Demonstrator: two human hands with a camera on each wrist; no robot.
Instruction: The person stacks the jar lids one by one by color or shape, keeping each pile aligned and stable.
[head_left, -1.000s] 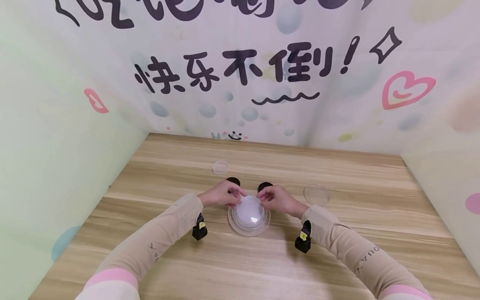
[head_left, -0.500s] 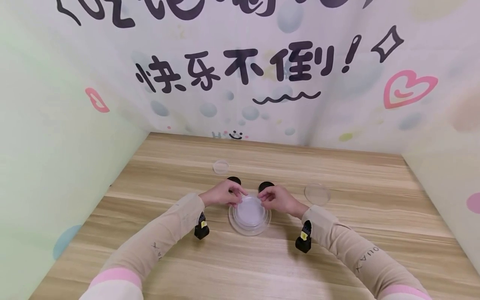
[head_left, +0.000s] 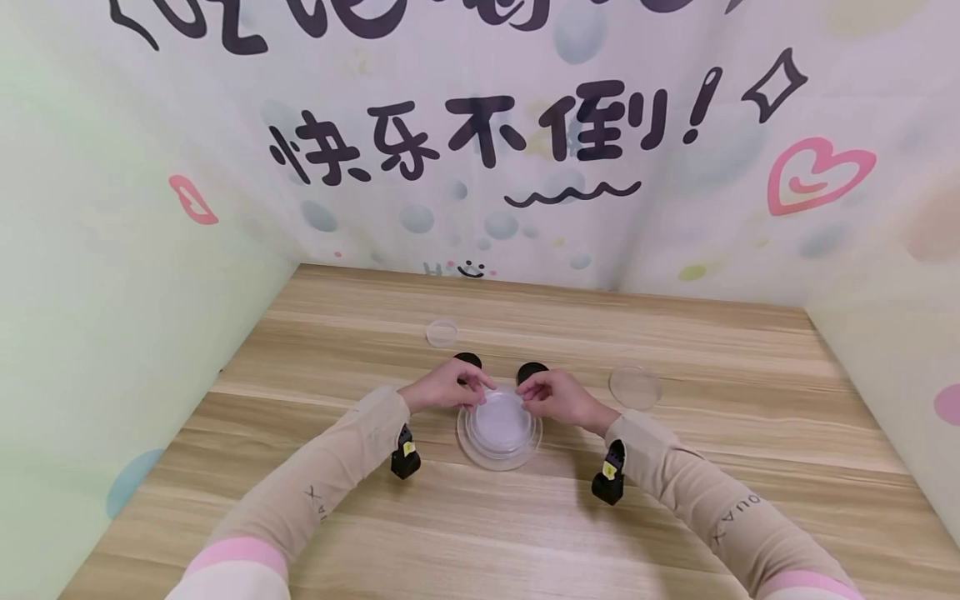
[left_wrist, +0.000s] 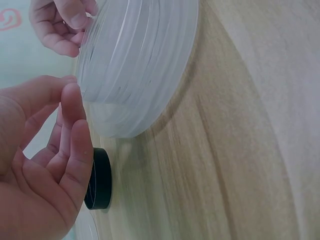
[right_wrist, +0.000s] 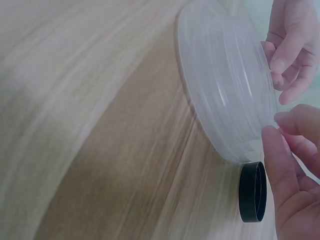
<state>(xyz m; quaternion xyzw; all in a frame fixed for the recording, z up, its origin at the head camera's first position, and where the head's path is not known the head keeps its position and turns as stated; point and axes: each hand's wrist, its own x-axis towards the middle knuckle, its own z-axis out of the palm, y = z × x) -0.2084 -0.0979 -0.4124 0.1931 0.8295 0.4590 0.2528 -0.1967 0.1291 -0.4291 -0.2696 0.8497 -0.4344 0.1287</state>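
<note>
A stack of clear round plastic lids [head_left: 498,463] stands on the wooden table, the widest at the bottom and smaller ones above. My left hand [head_left: 452,387] pinches the far left rim of the top lid [head_left: 501,421] between thumb and forefinger. Opposite it, my right hand [head_left: 557,397] pinches the same lid at the far right rim. In the left wrist view the stacked lids [left_wrist: 137,70] show as frosted, ridged layers beside my fingertips. The right wrist view shows both hands at the upper edge of these lids [right_wrist: 220,85].
Two black round caps [head_left: 532,372] lie just behind my hands, one behind each. Farther back to the left is a small clear disc [head_left: 442,333]. A larger clear disc [head_left: 634,388] lies to the right. A printed cloth wall [head_left: 465,217] closes off the back of the table.
The bright reflection on the top lid has gone, and the lid now looks flatter on the stack. Both hands have kept almost the same place at its rim.
</note>
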